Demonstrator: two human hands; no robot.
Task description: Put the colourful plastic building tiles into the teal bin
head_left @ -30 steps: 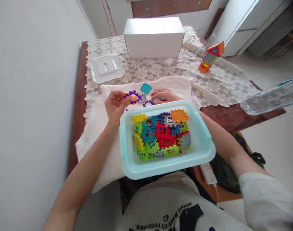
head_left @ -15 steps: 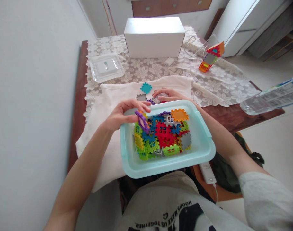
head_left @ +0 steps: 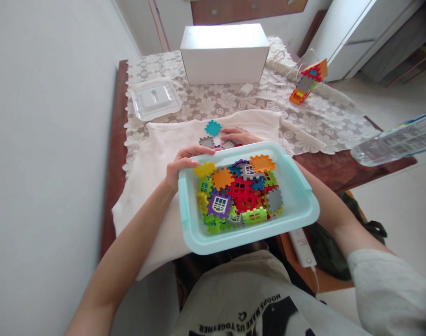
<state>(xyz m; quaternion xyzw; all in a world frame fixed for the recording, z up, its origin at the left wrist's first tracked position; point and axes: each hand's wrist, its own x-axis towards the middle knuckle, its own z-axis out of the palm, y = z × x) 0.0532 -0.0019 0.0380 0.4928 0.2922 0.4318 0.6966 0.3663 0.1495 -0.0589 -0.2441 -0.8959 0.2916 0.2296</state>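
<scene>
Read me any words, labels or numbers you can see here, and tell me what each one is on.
"HOOPS MAKE US TOGETHER," upside down, on the grey shirt at the bottom edge.
Label on the clear plastic bottle at the right: print too blurred to read.
Mark on the clear lid on the lace tablecloth: too small to read.
White box and light blue bin of building tiles: no text visible.

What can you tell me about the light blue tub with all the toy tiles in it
The light blue plastic tub is a shallow rectangular bin with rounded corners, a broad flat rim and small side tabs. It is open, with no lid on it, and sits roughly level in front of the person's lap at the near edge of the white cloth. Colourful interlocking tiles are heaped in it, mostly toward its left side. The left hand rests at its far-left corner.
</scene>
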